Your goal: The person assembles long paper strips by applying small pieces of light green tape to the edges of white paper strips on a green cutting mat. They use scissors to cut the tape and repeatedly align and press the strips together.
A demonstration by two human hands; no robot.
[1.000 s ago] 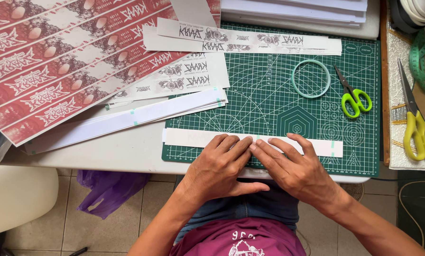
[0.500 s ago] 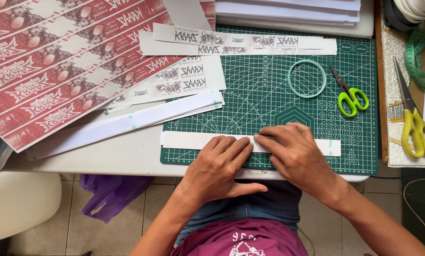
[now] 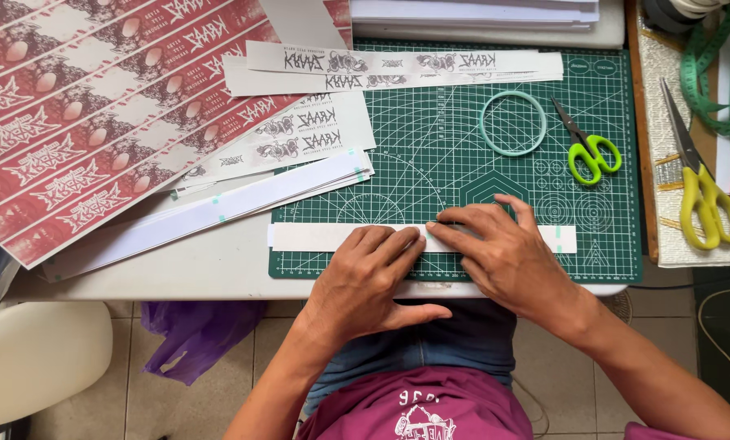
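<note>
Both our hands, left hand (image 3: 365, 281) and right hand (image 3: 507, 257), press the strip (image 3: 316, 237) flat on the mat (image 3: 463, 163), fingers spread, gripping nothing; keep pressure even so it lies flush.

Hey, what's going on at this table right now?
A person is pressing both hands flat on a long white paper strip that lies across the near edge of a green cutting mat. The left hand and right hand sit side by side near the strip's middle. More printed strips lie at the mat's far edge, red printed sheets to the left, and a tape ring and green scissors lie on the mat, untouched.
</note>
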